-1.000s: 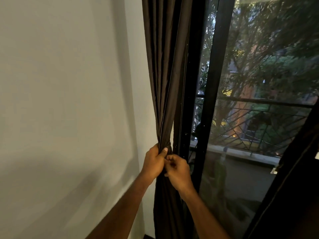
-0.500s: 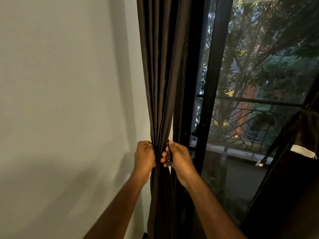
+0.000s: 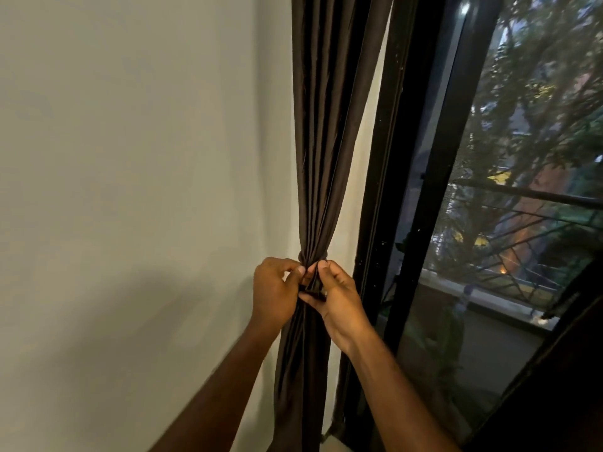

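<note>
Whereas the curtain [image 3: 321,141] was merely clasped from either side half a second ago, a dark tie-back [image 3: 312,256] is now seen wrapped round its gathered waist, beside the window frame [image 3: 385,190]. Its ends are pinched between the curled fingers of the left hand [image 3: 272,296] and right hand [image 3: 341,300], so the fastening is judged nearly done.

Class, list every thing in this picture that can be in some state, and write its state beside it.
curtain: pulled aside, bunched tight at hand height.
tieback: round the bunched curtain, ends held in both hands; fastened or not, cannot tell.
left hand: pinches the tieback.
right hand: pinches the tieback.
window: uncovered; open or shut, cannot tell.
</note>
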{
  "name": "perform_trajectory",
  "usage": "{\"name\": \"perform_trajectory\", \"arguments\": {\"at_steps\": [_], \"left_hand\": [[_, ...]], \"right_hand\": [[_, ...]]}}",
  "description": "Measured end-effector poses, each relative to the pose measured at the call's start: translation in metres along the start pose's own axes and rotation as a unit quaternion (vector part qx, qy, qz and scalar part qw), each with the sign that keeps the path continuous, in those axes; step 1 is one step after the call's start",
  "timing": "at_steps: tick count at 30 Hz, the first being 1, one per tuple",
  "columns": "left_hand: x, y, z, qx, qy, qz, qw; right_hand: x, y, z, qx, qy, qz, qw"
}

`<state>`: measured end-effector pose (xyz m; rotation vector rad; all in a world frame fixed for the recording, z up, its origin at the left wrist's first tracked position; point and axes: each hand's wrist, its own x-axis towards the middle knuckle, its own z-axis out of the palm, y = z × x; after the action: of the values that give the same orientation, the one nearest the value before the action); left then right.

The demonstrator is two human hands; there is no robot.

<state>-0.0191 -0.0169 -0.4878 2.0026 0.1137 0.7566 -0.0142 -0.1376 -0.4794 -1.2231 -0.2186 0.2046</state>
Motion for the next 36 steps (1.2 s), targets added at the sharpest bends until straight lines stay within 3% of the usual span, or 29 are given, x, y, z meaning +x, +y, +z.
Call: {"name": "perform_trajectory", "arguments": {"at_steps": [5,11,14,17,19,24,27,31,36], "left_hand": [[-0.023,0.012,0.0,0.154,0.024,0.009,0.988],[-0.043,0.029,-0.008,0.338,0.025,0.182,0.923],[-0.042,0.028,-0.008,0.309,-0.031,0.201,0.929],[-0.041,0.035,-0.012,0.133,-0.015,0.119,0.984],[-0.037,0.045,-0.013,0.046,-0.02,0.076,0.996],[-0.012,0.052,-0.011,0.074,-0.146,0.028,0.986],[-0.001,0.046,-0.01,0.006,-0.187,-0.042,0.981],[0.012,0.027,-0.012,0.063,-0.213,0.005,0.975],[0.018,0.012,-0.014,0.053,-0.253,0.172,0.951]], "right_hand": [[-0.011,0.002,0.001,0.02,-0.016,0.021,0.999],[-0.025,0.008,-0.009,0.056,-0.011,0.055,0.997],[-0.03,0.01,-0.017,0.062,0.011,0.034,0.997],[-0.029,0.013,-0.023,0.004,0.036,-0.021,0.999],[-0.027,0.015,-0.025,-0.057,0.04,-0.07,0.995],[-0.017,0.02,-0.025,-0.173,0.052,-0.163,0.97],[-0.011,0.025,-0.022,-0.218,0.043,-0.188,0.957],[-0.011,0.028,-0.029,-0.262,0.037,-0.192,0.945],[-0.007,0.036,-0.039,-0.367,0.063,-0.227,0.9]]}}
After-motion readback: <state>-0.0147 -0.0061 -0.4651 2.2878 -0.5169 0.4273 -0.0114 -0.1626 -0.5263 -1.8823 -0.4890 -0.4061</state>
